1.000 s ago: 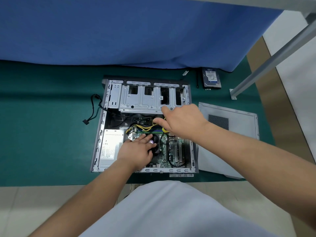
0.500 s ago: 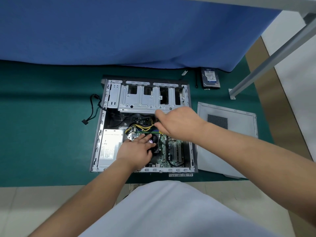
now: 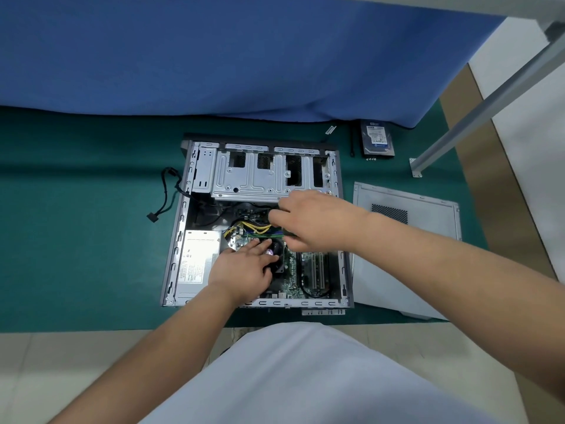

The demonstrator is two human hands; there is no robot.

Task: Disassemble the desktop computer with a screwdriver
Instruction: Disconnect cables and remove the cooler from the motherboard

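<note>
The open desktop case (image 3: pixel 179 240) lies flat on a green mat. Inside are a silver power supply (image 3: pixel 198 258), the green motherboard (image 3: pixel 312 270) and a metal drive cage (image 3: pixel 253 179). My left hand (image 3: pixel 244 267) rests with straight fingers on the black CPU fan (image 3: pixel 278 255). My right hand (image 3: pixel 315 221) reaches in from the right, above the memory slots. Its thumb and fingertips curl round the connector end of the yellow power cables (image 3: pixel 253 228). The connector itself is mostly hidden under the fingers.
The removed side panel (image 3: pixel 403 255) lies right of the case. At the back right are a hard drive (image 3: pixel 376 139), a few small screws (image 3: pixel 371 159) and a thin black rod (image 3: pixel 352 142). A loose black cable (image 3: pixel 165 197) trails left. A metal frame leg (image 3: pixel 489 99) slants at right.
My right hand moved left and down from the drive cage edge, and its fingers curled in at the yellow cables. My left hand stayed on the fan.
</note>
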